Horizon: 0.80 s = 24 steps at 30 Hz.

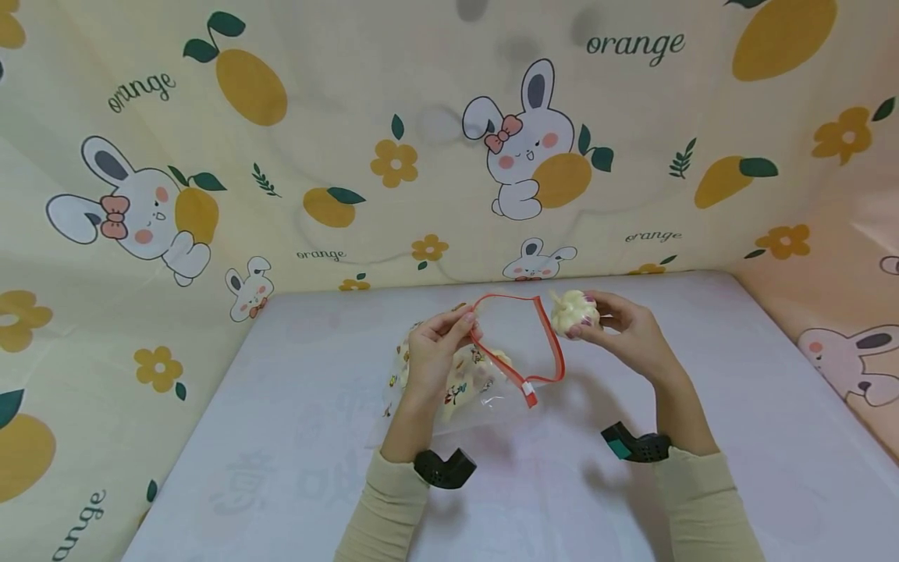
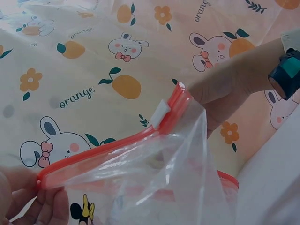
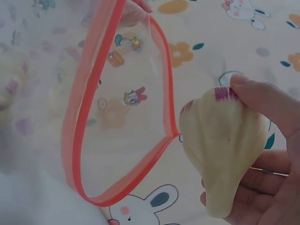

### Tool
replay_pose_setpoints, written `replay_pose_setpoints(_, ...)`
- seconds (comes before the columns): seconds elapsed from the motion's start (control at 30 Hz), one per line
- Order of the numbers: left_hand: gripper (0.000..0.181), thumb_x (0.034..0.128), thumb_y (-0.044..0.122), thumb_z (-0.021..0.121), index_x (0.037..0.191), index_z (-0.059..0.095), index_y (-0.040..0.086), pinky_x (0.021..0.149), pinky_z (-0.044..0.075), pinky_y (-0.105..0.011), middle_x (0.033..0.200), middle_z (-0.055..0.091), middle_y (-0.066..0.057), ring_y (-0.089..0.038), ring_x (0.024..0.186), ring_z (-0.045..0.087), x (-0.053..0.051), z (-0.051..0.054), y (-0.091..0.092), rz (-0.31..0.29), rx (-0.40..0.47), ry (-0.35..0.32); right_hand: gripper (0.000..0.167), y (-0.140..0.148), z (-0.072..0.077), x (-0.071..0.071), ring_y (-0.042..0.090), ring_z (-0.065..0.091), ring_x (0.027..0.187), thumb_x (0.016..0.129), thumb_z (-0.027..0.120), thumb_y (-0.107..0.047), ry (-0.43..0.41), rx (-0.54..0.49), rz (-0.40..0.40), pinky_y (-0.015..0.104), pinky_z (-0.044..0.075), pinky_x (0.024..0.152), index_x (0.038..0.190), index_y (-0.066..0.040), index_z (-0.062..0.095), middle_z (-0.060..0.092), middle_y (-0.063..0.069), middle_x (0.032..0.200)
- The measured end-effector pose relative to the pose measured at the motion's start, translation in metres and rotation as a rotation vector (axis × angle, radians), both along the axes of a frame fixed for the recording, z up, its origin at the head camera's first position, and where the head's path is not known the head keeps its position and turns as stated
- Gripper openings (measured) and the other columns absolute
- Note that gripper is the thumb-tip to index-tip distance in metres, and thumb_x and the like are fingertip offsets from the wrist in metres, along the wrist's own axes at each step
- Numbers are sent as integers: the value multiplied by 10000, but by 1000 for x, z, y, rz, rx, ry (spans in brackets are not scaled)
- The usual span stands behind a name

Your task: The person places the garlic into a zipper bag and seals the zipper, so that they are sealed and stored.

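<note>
My left hand (image 1: 437,347) pinches the red-edged rim of a clear zip bag (image 1: 467,398) printed with cartoon figures. The mouth of the bag gapes toward the right, and a white slider (image 2: 161,114) sits on its red zip strip. Pale lumps with purple patches show blurred through the plastic inside. Just right of the opening, my right hand (image 1: 628,332) holds a garlic bulb (image 3: 225,140), cream with purple streaks, between thumb and fingers. In the head view the bulb is close to the red rim and outside the bag.
The bag lies over a white table (image 1: 295,437). Behind it rises a cream cloth (image 1: 435,94) printed with rabbits and oranges, which also covers both sides. A dark band with a camera (image 1: 445,468) is on the left wrist, another camera band (image 1: 635,443) on the right.
</note>
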<state>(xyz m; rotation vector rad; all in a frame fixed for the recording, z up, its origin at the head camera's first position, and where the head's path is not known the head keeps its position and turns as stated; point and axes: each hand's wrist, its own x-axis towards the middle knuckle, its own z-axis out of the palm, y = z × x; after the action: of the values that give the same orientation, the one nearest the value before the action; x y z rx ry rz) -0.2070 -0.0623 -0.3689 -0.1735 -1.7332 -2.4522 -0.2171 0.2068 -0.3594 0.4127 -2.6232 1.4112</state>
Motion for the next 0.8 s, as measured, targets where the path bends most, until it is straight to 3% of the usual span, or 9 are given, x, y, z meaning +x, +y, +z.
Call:
replay_pose_setpoints(0.17, 297, 908, 10, 621, 1136, 601, -181, 683, 588, -172, 700, 706, 100, -24, 660, 667, 0, 0, 0, 0, 5, -11, 557, 0, 2, 2, -62, 514, 929, 864, 728, -210, 1, 27, 5, 68, 478, 757, 1351, -36, 522, 597, 179, 1248)
replay_pose_setpoints(0.4, 318, 915, 24, 618, 1159, 589, -178, 695, 583, -157, 706, 702, 110, -12, 664, 660, 1, 1, 0, -4, -14, -22, 611, 0, 6, 6, 182, 553, 1046, 843, 751, -233, -32, 58, 12, 79, 474, 767, 1374, -52, 509, 589, 174, 1271)
replay_pose_setpoints(0.67, 308, 913, 17, 618, 1155, 596, -172, 699, 586, -161, 719, 709, 88, -19, 663, 662, 0, 1, -1, -2, -6, -21, 590, -5, 7, 8, -91, 521, 948, 797, 791, -170, 25, 19, 49, 20, 463, 799, 1322, -39, 555, 609, 166, 1248)
replay_pose_setpoints(0.8, 317, 911, 22, 623, 1153, 592, -180, 696, 586, -163, 714, 709, 92, -19, 662, 663, 0, 1, -1, 0, -2, -15, 568, -7, 5, 7, -99, 535, 929, 777, 805, -144, 35, 3, 67, 30, 472, 803, 1279, -23, 569, 615, 159, 1223)
